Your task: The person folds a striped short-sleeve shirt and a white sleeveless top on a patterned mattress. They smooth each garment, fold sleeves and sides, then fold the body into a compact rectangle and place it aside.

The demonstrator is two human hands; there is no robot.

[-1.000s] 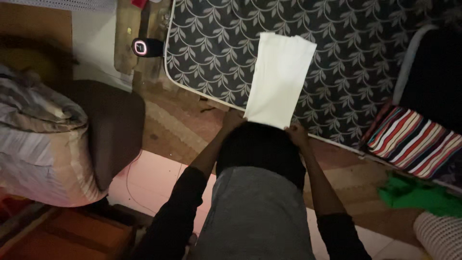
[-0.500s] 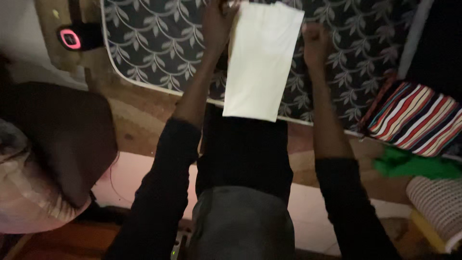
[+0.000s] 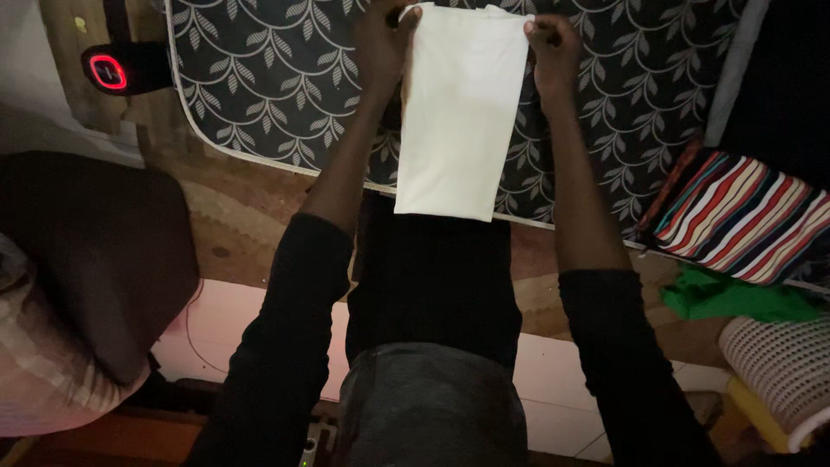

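Folded white cloth [image 3: 454, 112], long and narrow, laid on mattress [image 3: 259, 69] at 12 o'clock, far end toward top of frame, near end overhanging mattress edge above dark lap. Left hand [image 3: 380, 43] at cloth's far left corner, at 11 o'clock, grip pinched on the fabric edge. Right hand [image 3: 552, 47] at far right corner, at 1 o'clock, grip clenched on that corner. Both arms stretched forward in dark sleeves, forearms bare, cloth between them.

Mattress dark with pale leaf pattern, light piping along rounded edge. Striped cloth [image 3: 743, 216] in red, white and dark bands at 3 o'clock, lying against mattress side. Green cloth [image 3: 735, 298] just below it at 4 o'clock, on floor. White mesh basket [image 3: 778, 363] at 4 to 5 o'clock, partly out of frame. Small dark device with glowing red ring [image 3: 108, 69] at 10 o'clock, beside mattress corner. Dark rounded cushion [image 3: 95, 259] at 9 o'clock.
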